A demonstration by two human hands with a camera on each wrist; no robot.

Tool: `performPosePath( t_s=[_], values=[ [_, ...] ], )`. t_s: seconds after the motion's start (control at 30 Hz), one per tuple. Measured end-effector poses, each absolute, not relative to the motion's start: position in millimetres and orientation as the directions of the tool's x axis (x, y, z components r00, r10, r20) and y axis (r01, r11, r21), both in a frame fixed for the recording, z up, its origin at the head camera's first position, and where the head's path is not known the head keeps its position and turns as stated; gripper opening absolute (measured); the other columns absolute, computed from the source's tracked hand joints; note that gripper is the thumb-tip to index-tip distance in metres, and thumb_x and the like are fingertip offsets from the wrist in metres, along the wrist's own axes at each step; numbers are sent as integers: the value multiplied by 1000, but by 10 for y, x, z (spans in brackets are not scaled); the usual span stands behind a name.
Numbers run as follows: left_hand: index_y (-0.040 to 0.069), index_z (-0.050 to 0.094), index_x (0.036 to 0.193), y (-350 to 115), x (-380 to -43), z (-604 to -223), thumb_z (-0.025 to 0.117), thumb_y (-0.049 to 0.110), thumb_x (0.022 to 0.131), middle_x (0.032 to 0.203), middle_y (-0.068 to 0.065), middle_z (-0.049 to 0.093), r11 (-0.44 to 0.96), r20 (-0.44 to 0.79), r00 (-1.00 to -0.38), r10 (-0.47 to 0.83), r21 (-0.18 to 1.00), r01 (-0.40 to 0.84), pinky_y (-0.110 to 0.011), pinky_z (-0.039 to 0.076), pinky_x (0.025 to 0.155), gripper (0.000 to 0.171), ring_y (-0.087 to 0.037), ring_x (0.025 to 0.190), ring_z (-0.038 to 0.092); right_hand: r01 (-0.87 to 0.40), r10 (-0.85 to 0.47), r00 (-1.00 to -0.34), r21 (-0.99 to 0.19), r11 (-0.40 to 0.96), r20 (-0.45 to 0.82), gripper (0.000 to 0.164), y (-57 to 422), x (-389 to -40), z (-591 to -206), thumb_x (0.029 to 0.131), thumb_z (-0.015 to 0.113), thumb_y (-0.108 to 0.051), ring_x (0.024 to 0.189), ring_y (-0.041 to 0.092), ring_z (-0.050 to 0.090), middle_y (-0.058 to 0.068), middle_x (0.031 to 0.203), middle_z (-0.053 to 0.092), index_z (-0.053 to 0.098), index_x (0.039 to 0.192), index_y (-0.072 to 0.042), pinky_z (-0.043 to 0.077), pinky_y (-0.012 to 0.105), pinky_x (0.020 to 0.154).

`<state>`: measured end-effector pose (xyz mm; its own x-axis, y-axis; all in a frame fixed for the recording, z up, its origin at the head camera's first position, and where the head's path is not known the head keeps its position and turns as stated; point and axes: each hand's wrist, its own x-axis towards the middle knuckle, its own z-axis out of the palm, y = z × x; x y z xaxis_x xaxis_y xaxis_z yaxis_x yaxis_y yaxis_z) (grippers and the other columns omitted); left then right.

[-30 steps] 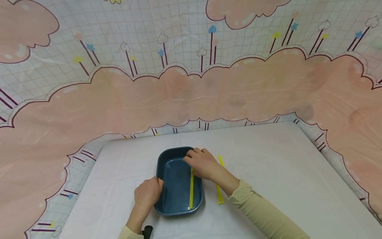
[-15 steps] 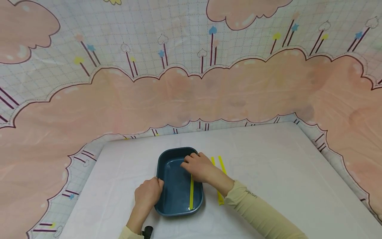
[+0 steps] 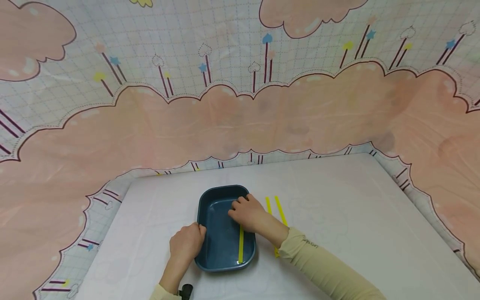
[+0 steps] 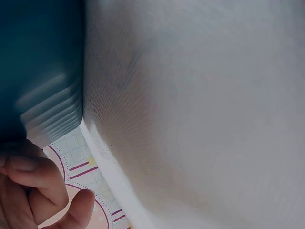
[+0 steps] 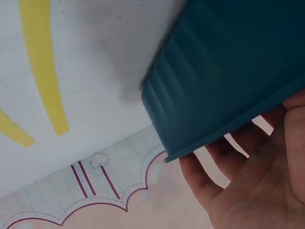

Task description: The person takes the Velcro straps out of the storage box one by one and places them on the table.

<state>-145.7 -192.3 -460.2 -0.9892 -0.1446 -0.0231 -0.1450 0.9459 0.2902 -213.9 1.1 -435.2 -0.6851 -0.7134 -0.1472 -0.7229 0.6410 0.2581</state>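
Observation:
A dark blue rectangular tray (image 3: 219, 250) stands on the white table. My left hand (image 3: 186, 241) grips its left rim; in the left wrist view, curled fingers (image 4: 40, 179) lie by the ribbed outer wall. Over the right rim reaches my right hand (image 3: 247, 214), its fingertips inside the tray and hidden by the hand and wall. The right wrist view shows its palm (image 5: 257, 205) below the rim. A narrow yellow strip (image 3: 241, 246) lies lengthwise inside along the right side, its upper part hidden under that hand. Whether the fingers pinch the strip cannot be seen.
Two more yellow strips, a nearer one (image 3: 268, 204) and a farther one (image 3: 281, 210), lie on the table (image 3: 356, 216) right of the tray, partly under my right forearm. A patterned cloth (image 3: 240, 121) rises behind the table. A black object (image 3: 185, 291) is at my left wrist.
My right hand has shifted slightly toward me along the tray's right side, and its forearm has uncovered the top of another table strip. Tray, inner strip and left hand have stayed nearly still.

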Motion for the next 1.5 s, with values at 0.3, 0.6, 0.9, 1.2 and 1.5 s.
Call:
performPosePath(
  t_s=[0.3,0.6,0.9,1.2,1.5],
  values=[
    [8,51,63,-1917,-1459,-4601,43,19,95,54,-5,45,946,-36,-988,-151,285,-155,-34,36,46,34,-20,49,45,-721,-706,-686,288,630,-176,34,-35,-2135,-4419,95,63,-26,115,17,52,-5,129,59,61,129,-30,40,38,95],
    [8,51,62,-1915,-1457,-4598,44,18,94,54,-5,44,946,-36,-988,-151,286,-154,-34,36,46,34,-20,49,45,-718,-685,-693,299,628,-226,32,-124,-2122,-4480,93,66,-29,108,15,56,-7,123,63,64,124,-30,42,37,93],
    [8,51,62,-1916,-1454,-4602,44,18,95,54,-5,44,946,-31,-989,-146,290,-149,-33,36,46,34,-20,48,45,-705,-688,-699,344,620,-194,30,-167,-2109,-4515,93,65,-31,101,14,57,-7,118,65,65,123,-29,43,35,88],
    [8,51,63,-1912,-1449,-4591,44,19,95,54,-5,44,946,-27,-990,-140,292,-142,-34,36,45,34,-20,48,45,-711,-697,-695,317,627,-180,24,-204,-2108,-4536,94,64,-29,103,14,60,-7,116,67,69,118,-25,44,38,95],
    [8,50,63,-1905,-1445,-4588,45,18,95,53,-5,43,948,-20,-991,-134,290,-134,-32,35,45,34,-19,47,44,-720,-696,-690,297,628,-200,19,-238,-2105,-4554,93,65,-29,98,14,60,-8,109,69,72,110,-27,44,35,90]
  ],
)
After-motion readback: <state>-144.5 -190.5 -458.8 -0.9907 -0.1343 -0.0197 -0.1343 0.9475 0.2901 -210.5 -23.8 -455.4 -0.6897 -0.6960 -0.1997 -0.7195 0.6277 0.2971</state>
